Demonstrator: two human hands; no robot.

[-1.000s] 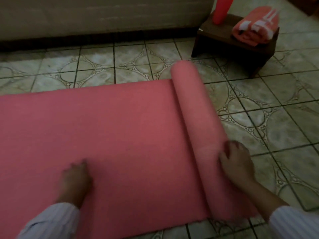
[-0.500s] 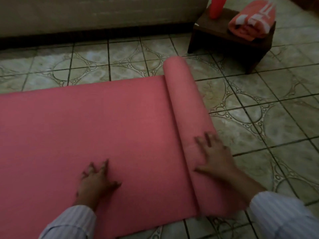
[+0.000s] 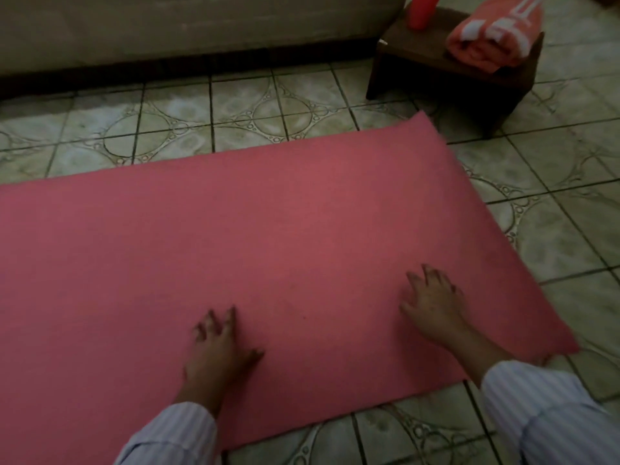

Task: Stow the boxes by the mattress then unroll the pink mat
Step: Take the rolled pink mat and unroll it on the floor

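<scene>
While both hands press palm-down with fingers spread, holding nothing, the left hand (image 3: 219,347) sits near the near edge of the pink mat (image 3: 268,229) and the right hand (image 3: 434,303) close to its right end. The mat lies flat on the tiled floor (image 3: 553,229), its long axis running left to right, parallel to the mattress (image 3: 184,25) beyond. Half a second ago a roll remained at that end; now it is gone, and the end reaches toward the wooden stool (image 3: 436,62).
</scene>
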